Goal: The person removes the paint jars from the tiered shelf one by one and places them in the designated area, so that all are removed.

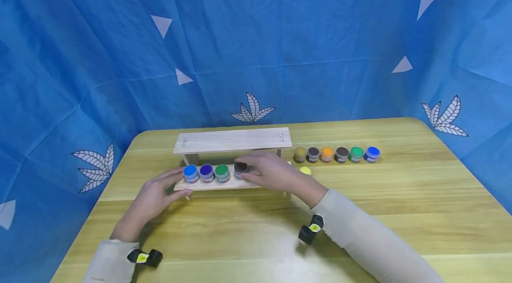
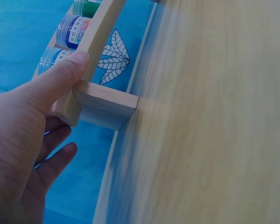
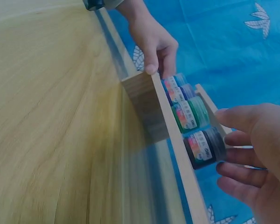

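A two-tier wooden rack (image 1: 232, 141) stands on the table. My left hand (image 1: 154, 192) grips the left end of its lower step, thumb on the front board (image 2: 100, 42) and fingers behind. Along that step stand a light blue paint jar (image 1: 191, 173), a purple paint jar (image 1: 207, 173) and a green paint jar (image 1: 222, 173), all upright. To their right is a dark brown paint jar (image 3: 203, 149), also on the step. My right hand (image 1: 276, 172) holds this jar near its lid, thumb in front and fingers behind in the head view.
Right of the rack, a row of several paint jars (image 1: 326, 154) stands on the table (image 1: 400, 212): olive, dark, orange, dark, green and blue. A yellow-lidded jar (image 1: 306, 170) shows partly behind my right wrist. A blue patterned curtain (image 1: 320, 43) hangs behind the table.
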Tool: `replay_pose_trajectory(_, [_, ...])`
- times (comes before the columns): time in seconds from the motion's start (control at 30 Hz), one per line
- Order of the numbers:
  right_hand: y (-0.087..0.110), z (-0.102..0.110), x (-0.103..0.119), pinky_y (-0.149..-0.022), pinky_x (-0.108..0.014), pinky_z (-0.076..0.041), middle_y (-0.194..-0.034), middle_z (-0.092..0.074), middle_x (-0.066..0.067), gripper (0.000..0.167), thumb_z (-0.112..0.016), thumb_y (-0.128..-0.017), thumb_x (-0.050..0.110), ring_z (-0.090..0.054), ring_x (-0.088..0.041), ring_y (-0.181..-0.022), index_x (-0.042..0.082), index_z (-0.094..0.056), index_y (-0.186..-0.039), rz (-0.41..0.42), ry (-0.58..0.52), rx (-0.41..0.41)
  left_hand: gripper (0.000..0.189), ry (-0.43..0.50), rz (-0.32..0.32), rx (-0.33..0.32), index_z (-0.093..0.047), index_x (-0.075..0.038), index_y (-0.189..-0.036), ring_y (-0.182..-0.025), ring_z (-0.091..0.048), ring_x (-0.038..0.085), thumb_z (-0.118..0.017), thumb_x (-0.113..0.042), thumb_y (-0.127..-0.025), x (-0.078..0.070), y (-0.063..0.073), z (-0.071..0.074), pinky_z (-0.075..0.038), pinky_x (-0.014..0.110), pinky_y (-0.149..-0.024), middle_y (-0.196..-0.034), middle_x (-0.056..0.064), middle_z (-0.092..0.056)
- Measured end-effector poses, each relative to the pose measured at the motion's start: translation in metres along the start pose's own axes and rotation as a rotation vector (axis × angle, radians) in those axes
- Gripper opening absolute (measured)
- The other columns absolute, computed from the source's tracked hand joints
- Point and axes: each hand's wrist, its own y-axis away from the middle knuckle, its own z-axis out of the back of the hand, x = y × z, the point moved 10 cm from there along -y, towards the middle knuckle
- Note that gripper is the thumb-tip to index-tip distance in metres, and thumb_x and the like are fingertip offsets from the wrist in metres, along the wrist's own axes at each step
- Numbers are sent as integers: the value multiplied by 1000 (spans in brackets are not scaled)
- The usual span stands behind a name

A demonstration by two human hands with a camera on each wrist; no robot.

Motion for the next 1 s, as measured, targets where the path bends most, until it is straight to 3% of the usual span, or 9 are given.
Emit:
replay_pose_trajectory(0.27, [-5,-4,-2,-80,-27,-53,-113,-66,-1,38,-67,-95,33,-61,-8,-89,11,-65,-125,-55,21,5,54,4,2,2,-67,0,-123,-114,-60,39,-82,-30,-80,0,0,-1,-51,53,-91,-130,16,-62])
replay_pose_trajectory(0.5, [-3,-7,-7,-80,-24,-52,-109,-65,3,36,-72,-91,32,-59,-7,-91,13,-65,-121,-91,-17,-2,55,0,3,-1,-67,-1,-123,-114,-60,38,-82,-30,-79,1,0,-2,-51,53,-91,-130,16,-61])
replay_pose_trajectory(0.67, [0,-6,-7,-81,-25,-52,-107,-65,4,33,-72,-91,31,-58,-7,-91,14,-67,-119,-72,-17,5,54,0,-6,-8,-67,0,-122,-113,-60,39,-82,-29,-79,0,0,-1,-51,53,-90,-129,17,-62])
replay_pose_trajectory(1.0, [20,10,-9,-89,-30,-52,-113,-66,2,37,-71,-92,26,-60,-10,-102,10,-65,-125,-74,-78,26,53,-3,-9,-8,-67,0,-122,-113,-60,39,-82,-29,-80,0,0,0,-51,53,-90,-129,16,-62])
